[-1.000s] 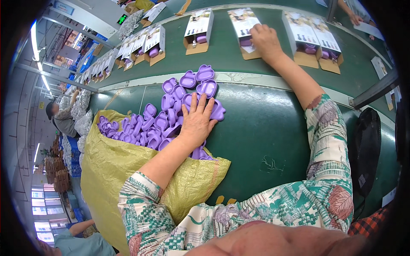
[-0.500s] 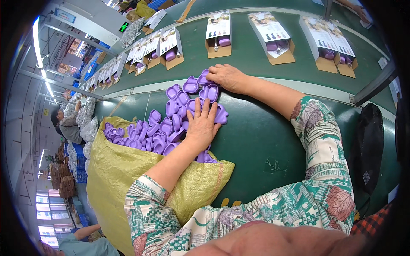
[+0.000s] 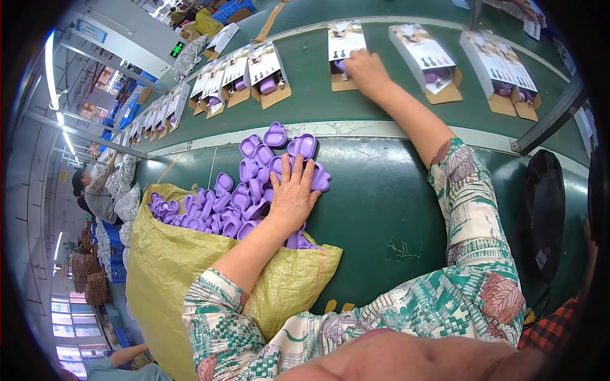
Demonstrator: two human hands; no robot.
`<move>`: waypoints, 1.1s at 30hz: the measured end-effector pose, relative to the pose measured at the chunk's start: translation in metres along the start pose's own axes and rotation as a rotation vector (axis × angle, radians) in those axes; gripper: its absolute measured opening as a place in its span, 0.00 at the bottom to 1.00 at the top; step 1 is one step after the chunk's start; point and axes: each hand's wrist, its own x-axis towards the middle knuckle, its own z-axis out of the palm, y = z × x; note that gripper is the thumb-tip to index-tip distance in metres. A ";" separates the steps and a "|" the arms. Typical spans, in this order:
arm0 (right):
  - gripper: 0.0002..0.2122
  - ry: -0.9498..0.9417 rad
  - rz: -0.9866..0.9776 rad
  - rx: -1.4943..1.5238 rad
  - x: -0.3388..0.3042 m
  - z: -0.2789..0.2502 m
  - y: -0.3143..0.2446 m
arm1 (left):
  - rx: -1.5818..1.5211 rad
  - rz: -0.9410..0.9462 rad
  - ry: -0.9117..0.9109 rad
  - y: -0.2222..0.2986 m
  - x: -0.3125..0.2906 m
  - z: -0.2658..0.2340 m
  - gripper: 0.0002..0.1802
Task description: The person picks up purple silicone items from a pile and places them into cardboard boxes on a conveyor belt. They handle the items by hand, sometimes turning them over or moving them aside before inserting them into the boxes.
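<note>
Head view, against half a second ago: green work table (image 3: 375, 197) across mid-frame and green far surface (image 3: 309, 79) above it, both unchanged. Yellow sack (image 3: 190, 270), lower left, same spot on the table, mouth open toward the purple pile. White printed box (image 3: 346, 37), upper middle, now has a hand at its open near end; that end was clear of hands before.

Right hand (image 3: 370, 71): has gone from the pile's top edge to that box. Fingers bent, close together, tips right at a purple part in the opening. Can't tell if it's gripped or just touched; fingers cover the contact. Left hand (image 3: 290, 198): no real change, wide, palm down, fingers spread flat on the pile, centre frame.

Purple pieces (image 3: 262, 155): heaped left of centre, from the sack mouth up toward the ledge. Top-right piece from the earlier frame is gone from the pile.
</note>
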 end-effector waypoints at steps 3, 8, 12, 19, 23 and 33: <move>0.06 0.097 0.204 -0.024 0.001 0.002 0.023 | -0.032 0.015 0.026 0.004 0.002 0.001 0.38; 0.08 0.179 -0.298 0.458 -0.013 -0.011 -0.060 | -0.024 -0.018 0.006 0.000 -0.002 -0.004 0.39; 0.08 -0.250 -0.542 0.625 -0.037 -0.021 -0.114 | -0.023 -0.009 0.017 0.000 0.000 -0.001 0.39; 0.06 -0.219 -0.578 0.741 -0.040 -0.022 -0.099 | -0.041 0.011 0.026 -0.001 -0.002 -0.003 0.40; 0.05 -0.051 -0.504 0.611 -0.026 -0.013 -0.079 | -0.075 0.016 0.047 -0.002 -0.001 -0.001 0.39; 0.05 -0.042 -0.083 0.223 0.013 0.006 -0.015 | -0.055 0.053 0.090 -0.003 0.051 -0.003 0.35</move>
